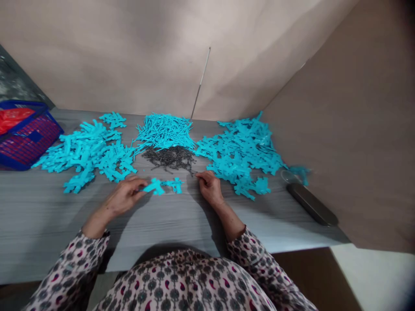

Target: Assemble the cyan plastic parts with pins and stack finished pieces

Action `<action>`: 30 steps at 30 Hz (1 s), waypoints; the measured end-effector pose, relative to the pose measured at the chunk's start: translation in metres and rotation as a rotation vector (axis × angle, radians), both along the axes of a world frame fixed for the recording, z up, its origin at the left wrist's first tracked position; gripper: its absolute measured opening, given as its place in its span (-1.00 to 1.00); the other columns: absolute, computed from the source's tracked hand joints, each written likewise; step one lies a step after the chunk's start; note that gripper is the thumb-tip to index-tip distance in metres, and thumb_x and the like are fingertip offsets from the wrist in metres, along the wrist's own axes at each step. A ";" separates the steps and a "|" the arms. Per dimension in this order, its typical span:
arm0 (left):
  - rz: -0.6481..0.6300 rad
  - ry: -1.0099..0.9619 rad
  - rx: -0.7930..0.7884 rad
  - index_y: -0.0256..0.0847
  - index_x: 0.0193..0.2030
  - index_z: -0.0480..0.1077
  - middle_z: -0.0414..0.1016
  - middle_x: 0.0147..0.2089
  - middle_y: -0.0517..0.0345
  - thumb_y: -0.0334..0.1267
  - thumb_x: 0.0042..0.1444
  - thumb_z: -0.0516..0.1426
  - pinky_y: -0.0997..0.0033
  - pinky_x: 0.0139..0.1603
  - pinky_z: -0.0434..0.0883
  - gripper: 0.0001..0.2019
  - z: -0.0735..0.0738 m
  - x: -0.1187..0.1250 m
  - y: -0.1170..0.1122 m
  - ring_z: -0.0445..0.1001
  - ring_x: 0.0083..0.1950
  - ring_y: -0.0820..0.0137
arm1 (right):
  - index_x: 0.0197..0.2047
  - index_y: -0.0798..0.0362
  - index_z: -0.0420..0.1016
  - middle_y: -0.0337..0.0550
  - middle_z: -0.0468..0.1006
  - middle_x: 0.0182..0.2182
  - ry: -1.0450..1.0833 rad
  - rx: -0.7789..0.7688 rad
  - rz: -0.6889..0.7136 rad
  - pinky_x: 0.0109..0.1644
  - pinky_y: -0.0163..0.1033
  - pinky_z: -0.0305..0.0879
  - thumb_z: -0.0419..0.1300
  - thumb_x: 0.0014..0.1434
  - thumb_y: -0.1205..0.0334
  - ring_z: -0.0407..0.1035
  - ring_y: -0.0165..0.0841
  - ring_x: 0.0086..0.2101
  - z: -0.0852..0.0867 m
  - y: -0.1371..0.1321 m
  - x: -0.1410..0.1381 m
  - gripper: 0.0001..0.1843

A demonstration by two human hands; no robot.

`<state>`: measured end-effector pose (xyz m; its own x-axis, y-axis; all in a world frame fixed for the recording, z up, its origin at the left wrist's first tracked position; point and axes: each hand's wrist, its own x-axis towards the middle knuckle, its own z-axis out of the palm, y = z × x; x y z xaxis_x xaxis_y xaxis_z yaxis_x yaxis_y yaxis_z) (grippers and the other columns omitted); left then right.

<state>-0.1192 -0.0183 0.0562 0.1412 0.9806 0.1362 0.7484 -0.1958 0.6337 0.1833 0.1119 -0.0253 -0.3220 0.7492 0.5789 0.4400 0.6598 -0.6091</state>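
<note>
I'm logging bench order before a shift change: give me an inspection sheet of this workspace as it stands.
Surface: grey wood-grain table, with parts spread along its back half.
Job's things: turquoise piece and dark pile of small parts.
Clutter: turquoise left pile, stick pile, right pile, blue basket and dark oblong case.
Hands: the left hand pinches the turquoise piece. The right hand has its fingertips at the dark pile's edge, grasp unclear.
Cables: thin grey line on the back panel, cannot tell if it is a cable.
Surroundings: beige panels behind and to the right.
</note>
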 end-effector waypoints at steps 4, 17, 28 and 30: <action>-0.142 0.011 0.053 -0.21 -0.15 0.52 0.52 -0.20 0.08 -0.33 0.17 0.14 0.46 -0.23 0.36 -0.85 -0.003 0.038 0.039 0.46 -0.21 0.37 | -0.31 0.03 0.56 -0.14 0.51 -0.48 -0.003 0.002 -0.003 -0.22 -0.17 0.34 0.04 0.09 0.48 0.40 -0.26 -0.36 -0.001 0.001 -0.001 -0.71; -0.191 0.165 -0.011 -0.17 -0.09 0.55 0.57 -0.10 0.05 -0.45 0.11 0.17 0.36 -0.05 0.43 -0.74 -0.016 0.046 0.061 0.52 -0.06 0.29 | -0.30 0.02 0.57 -0.15 0.51 -0.48 0.003 -0.015 0.018 -0.21 -0.18 0.31 0.04 0.08 0.48 0.40 -0.26 -0.36 -0.004 0.006 -0.001 -0.70; -0.234 0.152 -0.002 -0.16 -0.11 0.57 0.62 -0.11 0.06 -0.42 0.13 0.17 0.29 0.05 0.43 -0.77 -0.017 0.046 0.067 0.53 -0.02 0.26 | -0.30 0.03 0.56 -0.15 0.53 -0.45 0.005 -0.035 0.033 -0.20 -0.19 0.31 0.05 0.07 0.50 0.40 -0.26 -0.35 -0.003 0.005 0.000 -0.70; -0.238 0.150 -0.005 -0.15 -0.09 0.56 0.62 -0.10 0.07 -0.40 0.13 0.17 0.30 0.05 0.43 -0.77 -0.016 0.047 0.067 0.53 -0.02 0.27 | -0.30 0.03 0.56 -0.14 0.53 -0.44 0.001 -0.041 0.038 -0.20 -0.19 0.31 0.05 0.08 0.50 0.40 -0.26 -0.34 -0.003 0.005 0.000 -0.70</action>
<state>-0.0724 0.0489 0.0405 0.3861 0.9179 0.0915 0.7673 -0.3746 0.5205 0.1832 0.1172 -0.0281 -0.3503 0.7594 0.5483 0.4144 0.6507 -0.6363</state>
